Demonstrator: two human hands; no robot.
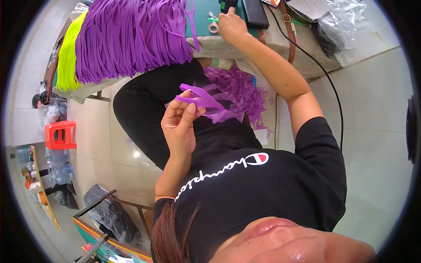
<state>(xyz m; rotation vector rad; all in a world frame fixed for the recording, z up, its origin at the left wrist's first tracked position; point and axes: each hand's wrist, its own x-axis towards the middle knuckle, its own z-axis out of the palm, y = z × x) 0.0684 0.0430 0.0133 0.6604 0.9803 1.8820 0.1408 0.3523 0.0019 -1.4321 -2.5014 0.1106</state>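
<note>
My left hand (pixel 180 125) is raised over my lap, its thumb and fingers closed on a purple rubber strap (pixel 206 100). The strap is split into loops, and its loose end hangs to the right. At the top of the view, my right hand (pixel 232 27) reaches over the table. Its index finger stretches onto a small black device (pixel 227 5) with a green face, cut off by the view's edge; the other fingers are partly curled and hidden. Just left of that hand lies a small cutting tool with a pinkish ring handle (pixel 213 28).
A thick row of purple straps (pixel 131 39) hangs over the table edge, beside yellow-green ones (pixel 70 55). Purple scraps (pixel 239 94) are heaped below. A black case (pixel 255 14) lies right of my right hand; a black cable (pixel 324 72) trails down. A red stool (pixel 61 135) stands left.
</note>
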